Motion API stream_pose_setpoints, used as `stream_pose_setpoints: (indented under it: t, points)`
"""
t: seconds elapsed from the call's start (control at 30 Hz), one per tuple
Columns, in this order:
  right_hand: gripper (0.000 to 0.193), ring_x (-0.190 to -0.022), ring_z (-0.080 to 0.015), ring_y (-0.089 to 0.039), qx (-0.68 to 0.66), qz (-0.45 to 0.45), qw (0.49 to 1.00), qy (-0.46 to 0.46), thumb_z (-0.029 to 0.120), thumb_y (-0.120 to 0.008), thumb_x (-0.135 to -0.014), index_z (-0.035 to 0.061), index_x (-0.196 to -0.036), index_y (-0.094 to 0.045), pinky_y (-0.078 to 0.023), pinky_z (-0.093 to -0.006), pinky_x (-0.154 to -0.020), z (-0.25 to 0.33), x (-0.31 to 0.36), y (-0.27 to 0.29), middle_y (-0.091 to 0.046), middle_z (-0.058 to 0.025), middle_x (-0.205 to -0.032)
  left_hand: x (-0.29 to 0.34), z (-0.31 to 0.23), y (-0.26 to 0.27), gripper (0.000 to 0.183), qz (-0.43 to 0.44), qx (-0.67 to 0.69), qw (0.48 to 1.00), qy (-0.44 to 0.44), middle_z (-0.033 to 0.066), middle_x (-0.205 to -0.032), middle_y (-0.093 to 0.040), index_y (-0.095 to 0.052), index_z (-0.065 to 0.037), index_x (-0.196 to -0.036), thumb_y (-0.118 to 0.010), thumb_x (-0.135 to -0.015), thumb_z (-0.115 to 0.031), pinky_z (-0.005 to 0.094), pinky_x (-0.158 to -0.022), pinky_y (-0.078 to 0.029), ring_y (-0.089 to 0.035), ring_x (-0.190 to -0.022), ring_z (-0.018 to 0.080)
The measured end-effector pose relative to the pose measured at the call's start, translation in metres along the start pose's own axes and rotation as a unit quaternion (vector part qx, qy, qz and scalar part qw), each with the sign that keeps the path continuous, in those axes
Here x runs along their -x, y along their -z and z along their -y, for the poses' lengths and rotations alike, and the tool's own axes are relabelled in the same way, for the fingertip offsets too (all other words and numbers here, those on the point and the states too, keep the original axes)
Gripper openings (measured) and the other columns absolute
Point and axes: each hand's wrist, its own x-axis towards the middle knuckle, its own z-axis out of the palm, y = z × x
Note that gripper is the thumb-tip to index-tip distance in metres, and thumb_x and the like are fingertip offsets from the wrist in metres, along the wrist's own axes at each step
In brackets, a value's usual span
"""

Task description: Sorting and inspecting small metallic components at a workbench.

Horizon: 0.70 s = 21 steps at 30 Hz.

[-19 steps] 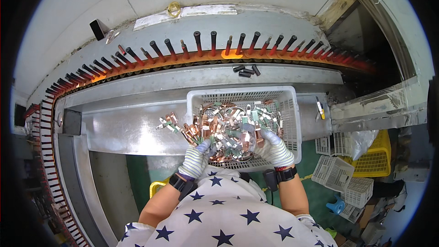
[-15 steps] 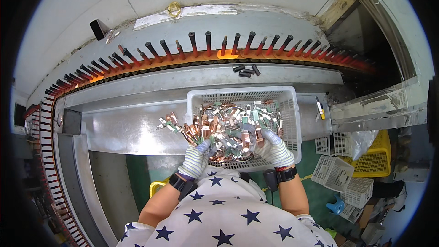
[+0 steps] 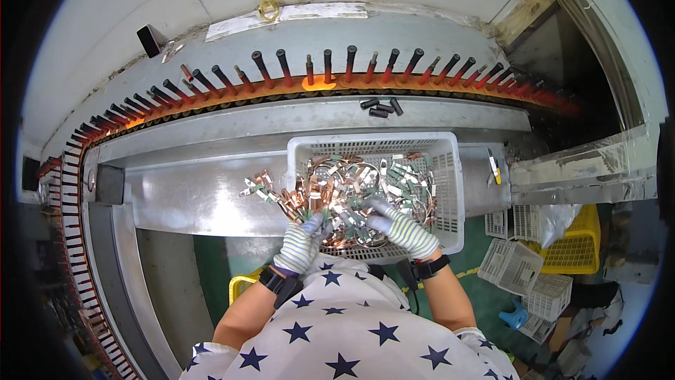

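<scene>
A white plastic basket point(image 3: 458, 176) holds a heap of small shiny metal pieces point(image 3: 408, 179), copper and silver coloured with green parts. My left hand point(image 3: 299, 243), in a striped knit glove, closes round a bunch of these metal pieces point(image 3: 271, 194) at the basket's near left corner. The bunch fans out past the left rim. My right hand point(image 3: 409, 232), gloved alike, is over the near middle of the heap. Its fingers point left and stand apart, with no piece plainly between them; the fingertips are close to the heap.
Behind the basket runs a curved conveyor point(image 3: 320, 82) with upright red rods, many black-capped. Several black caps point(image 3: 380, 108) lie on the metal ledge. A yellow-handled cutter point(image 3: 496, 169) rests right of the basket. White crates point(image 3: 510, 267) and a yellow crate point(image 3: 576, 239) stand at the right.
My right hand has moved left and turned inward; the copper-coloured pieces it held no longer show in it. The conveyor rods have shifted left. My left hand stays with its bunch.
</scene>
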Motion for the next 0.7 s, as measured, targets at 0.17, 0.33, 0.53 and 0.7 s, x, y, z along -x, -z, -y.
stream_pose_setpoints:
  t: [0.17, 0.33, 0.53, 0.7]
  points:
    - [0.049, -0.109, -0.0225, -0.06, 0.057, -0.014, 0.995, -0.085, 0.027, -0.06, -0.093, 0.0011, -0.134, -0.055, -0.047, -0.0339, -0.097, -0.024, -0.019, 0.012, -0.064, -0.0146, -0.121, -0.001, -0.005, 0.006, 0.019, -0.021, 0.014, 1.0, 0.001, 0.0114, -0.1, -0.066, -0.06, 0.0, -0.108, -0.067, -0.093, -0.009, 0.03, -0.073, -0.059, -0.065, -0.087, 0.0221]
    - [0.032, -0.093, -0.0248, -0.067, 0.178, -0.263, 0.941, -0.119, 0.013, -0.067, -0.084, -0.0003, -0.114, -0.067, -0.052, -0.0349, -0.085, -0.131, -0.068, 0.089, -0.071, -0.0154, -0.1, -0.004, -0.008, -0.014, 0.015, -0.021, -0.002, 1.0, -0.004, 0.0088, -0.097, -0.065, -0.061, -0.003, -0.105, -0.067, -0.092, -0.009, 0.0302, -0.073, -0.058, -0.063, -0.083, 0.0196]
    - [0.04, -0.099, -0.0363, -0.066, 0.422, -0.222, 0.876, -0.069, 0.015, -0.072, -0.078, 0.005, -0.115, -0.062, -0.054, -0.0429, -0.088, -0.118, -0.128, 0.112, -0.063, -0.0202, -0.116, -0.013, -0.013, -0.016, 0.015, -0.061, -0.001, 0.998, -0.017, 0.0074, -0.095, -0.065, -0.06, -0.004, -0.106, -0.065, -0.092, -0.007, 0.0343, -0.078, -0.058, -0.064, -0.086, 0.0195]
    - [0.043, -0.101, -0.0314, -0.068, 0.591, -0.139, 0.773, -0.183, 0.014, -0.07, -0.08, 0.0085, -0.121, -0.056, -0.056, -0.043, -0.082, -0.11, -0.18, 0.104, -0.061, -0.0166, -0.12, -0.02, -0.018, -0.028, 0.019, -0.072, -0.022, 0.997, -0.023, 0.0027, -0.095, -0.066, -0.059, -0.009, -0.112, -0.064, -0.093, -0.006, 0.0341, -0.079, -0.06, -0.066, -0.087, 0.0168]
